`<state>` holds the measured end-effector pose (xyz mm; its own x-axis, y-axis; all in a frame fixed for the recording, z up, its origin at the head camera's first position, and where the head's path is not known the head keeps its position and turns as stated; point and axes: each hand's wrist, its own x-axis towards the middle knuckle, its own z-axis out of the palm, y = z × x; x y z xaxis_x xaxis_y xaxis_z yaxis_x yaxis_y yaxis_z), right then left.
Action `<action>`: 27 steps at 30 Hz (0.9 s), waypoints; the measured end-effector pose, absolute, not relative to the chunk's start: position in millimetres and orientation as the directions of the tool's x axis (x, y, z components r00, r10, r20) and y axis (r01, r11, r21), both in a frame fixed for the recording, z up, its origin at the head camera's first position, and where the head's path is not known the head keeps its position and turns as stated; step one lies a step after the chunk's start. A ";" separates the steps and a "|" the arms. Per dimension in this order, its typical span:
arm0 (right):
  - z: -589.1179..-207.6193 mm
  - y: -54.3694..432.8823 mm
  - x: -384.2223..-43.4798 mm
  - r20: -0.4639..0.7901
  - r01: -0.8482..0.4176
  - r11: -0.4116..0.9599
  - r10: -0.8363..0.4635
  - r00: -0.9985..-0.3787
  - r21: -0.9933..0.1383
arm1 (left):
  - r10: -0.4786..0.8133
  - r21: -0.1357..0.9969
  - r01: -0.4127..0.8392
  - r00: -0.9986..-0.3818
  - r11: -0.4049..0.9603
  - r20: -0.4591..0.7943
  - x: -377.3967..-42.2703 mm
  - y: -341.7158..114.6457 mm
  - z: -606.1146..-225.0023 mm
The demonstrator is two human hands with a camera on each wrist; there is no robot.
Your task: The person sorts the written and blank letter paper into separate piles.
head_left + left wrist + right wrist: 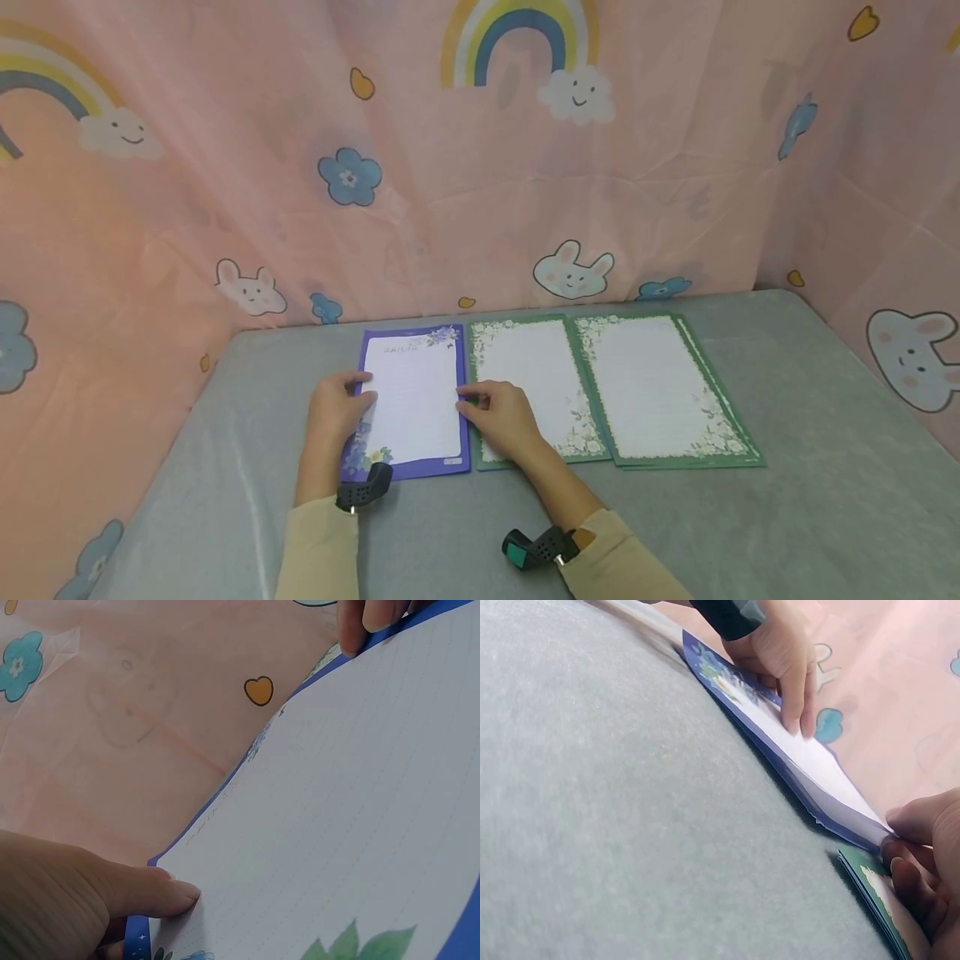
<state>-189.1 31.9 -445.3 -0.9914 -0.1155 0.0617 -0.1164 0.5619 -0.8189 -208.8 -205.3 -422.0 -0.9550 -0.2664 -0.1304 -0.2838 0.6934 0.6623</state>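
Note:
Purple-bordered letter paper [416, 400] with lined white centre and floral corners lies at the left of the row, a line of faint writing near its top. My left hand [335, 408] pinches its left edge, the thumb [161, 891] on top. At the opposite edge my right hand [508, 421] pinches the paper between thumb and fingers, above the neighbouring green-bordered letter paper [517, 358]. The purple paper [810, 776] bends up slightly toward the right hand in the right wrist view. How many sheets are pinched cannot be made out.
Another stack of green-bordered letter paper [652, 392] lies to the right, its sheets slightly fanned. All rest on a grey cloth-covered table [825, 500]. A pink patterned curtain [465, 192] hangs behind and at the sides. Each wrist wears a black camera band [365, 490].

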 end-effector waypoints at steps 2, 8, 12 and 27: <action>-445.2 31.8 -189.4 0.057 -0.112 0.564 -0.114 -0.992 -0.818 | -0.267 0.660 -0.286 -0.955 0.695 -0.133 -209.4 -205.1 -421.9; -444.3 31.8 -189.5 0.053 -0.107 0.569 -0.110 -0.992 -0.815 | -0.265 0.659 -0.285 -0.955 0.696 -0.133 -210.4 -205.6 -421.9; -443.4 31.3 -188.8 0.047 -0.102 0.572 -0.109 -0.993 -0.814 | -0.256 0.652 -0.281 -0.957 0.704 -0.136 -209.6 -206.6 -421.1; -443.4 25.9 -182.6 0.141 -0.218 0.673 -0.169 -0.976 -0.706 | -0.259 0.615 -0.283 -0.957 0.736 -0.130 -208.7 -205.1 -418.6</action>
<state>-182.6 25.9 -443.4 -0.9755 -0.1687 0.1409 -0.2185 0.6735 -0.7062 -208.7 -205.1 -418.6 -0.9571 -0.2590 -0.1300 -0.2827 0.7359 0.6153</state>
